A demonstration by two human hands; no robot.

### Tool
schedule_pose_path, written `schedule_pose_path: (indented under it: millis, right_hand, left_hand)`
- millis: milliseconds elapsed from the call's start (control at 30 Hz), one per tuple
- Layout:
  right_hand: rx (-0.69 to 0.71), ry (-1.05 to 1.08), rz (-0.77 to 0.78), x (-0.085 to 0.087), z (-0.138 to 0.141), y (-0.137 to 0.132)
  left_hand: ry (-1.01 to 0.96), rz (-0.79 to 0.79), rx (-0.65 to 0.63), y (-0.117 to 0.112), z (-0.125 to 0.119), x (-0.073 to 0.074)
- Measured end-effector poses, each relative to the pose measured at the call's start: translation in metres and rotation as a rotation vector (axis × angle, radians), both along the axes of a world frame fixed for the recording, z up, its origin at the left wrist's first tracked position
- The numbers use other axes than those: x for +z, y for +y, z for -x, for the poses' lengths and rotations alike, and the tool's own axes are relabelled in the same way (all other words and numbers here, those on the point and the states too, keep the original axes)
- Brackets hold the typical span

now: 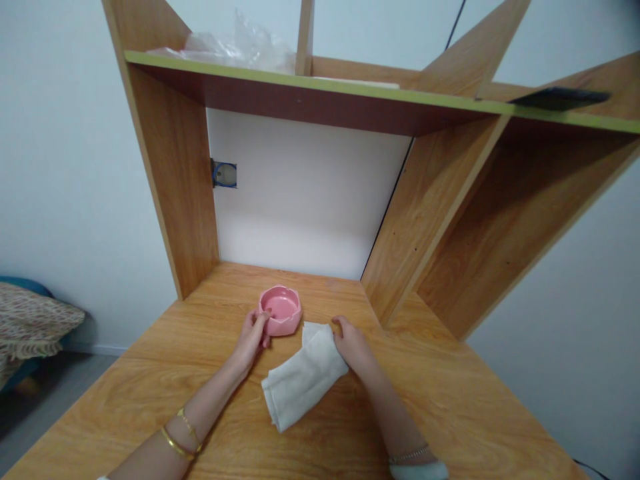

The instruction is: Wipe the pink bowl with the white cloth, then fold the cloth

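A pink ashtray [283, 326] with a faceted rim is gripped at its left side by my left hand [254, 338], thumb over the rim and fingers outside. Its near edge looks tipped slightly toward me; whether it touches the desk I cannot tell. Just right of it, a folded pale grey cloth [306, 383] hangs or lies over the wooden desk. My right hand [351, 341] pinches the upper right part of this cloth, the thumb partly hidden. A small gap separates cloth and ashtray.
The wooden desk [440, 400] runs under a hutch with upright panels [175, 180] and an upper shelf [350, 90]. Clear plastic wrapping [240, 50] and a dark flat object [560, 98] sit up there. A wall socket box [225, 175] shows behind. At left stands a blue seat with a patterned throw [35, 323].
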State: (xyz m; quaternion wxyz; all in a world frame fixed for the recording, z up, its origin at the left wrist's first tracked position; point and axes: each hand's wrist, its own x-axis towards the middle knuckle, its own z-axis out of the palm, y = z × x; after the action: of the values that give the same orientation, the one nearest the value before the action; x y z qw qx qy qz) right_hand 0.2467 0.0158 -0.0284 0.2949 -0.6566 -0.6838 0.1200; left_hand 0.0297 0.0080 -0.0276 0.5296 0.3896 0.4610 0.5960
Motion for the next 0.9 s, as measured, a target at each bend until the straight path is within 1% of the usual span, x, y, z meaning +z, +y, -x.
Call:
schedule_pose_path:
  millis: [133,267,367,433,533,700,800,900]
  right_hand:
    - [0.054,0.042,0.007,-0.001,0.015,-0.005]
    - [0.096,0.06,0.0,0.001,0.026,-0.01]
    - [0.081,0.044,-0.061,0.008,0.028,-0.013]
    - [0.077,0.072,-0.109,0.013,0.028,-0.013]
    - [0.113,0.189,-0.141,0.018,0.031,-0.013]
    - [0.231,0.474,-0.119,0.021,0.043,-0.016]
    - [0.258,0.561,-0.081,0.026,0.048,-0.022]
    - [0.21,0.583,-0.045,0.031,0.049,-0.028]
  left_hand:
    - [-0.056,-0.01,0.06,0.001,-0.001,-0.002]
    - [-0.079,-0.016,0.069,0.002,0.0,-0.003]
    - [-0.076,-0.017,0.068,0.003,0.001,-0.003]
    - [-0.057,-0.028,0.059,0.002,0.003,-0.001]
    - [0.014,-0.073,-0.001,-0.002,0.004,0.006]
    - [0.117,-0.123,-0.117,-0.013,0.0,0.021]
    - [0.147,-0.144,-0.191,-0.019,-0.005,0.022]
    - [0.167,-0.171,-0.243,-0.021,-0.01,0.019]
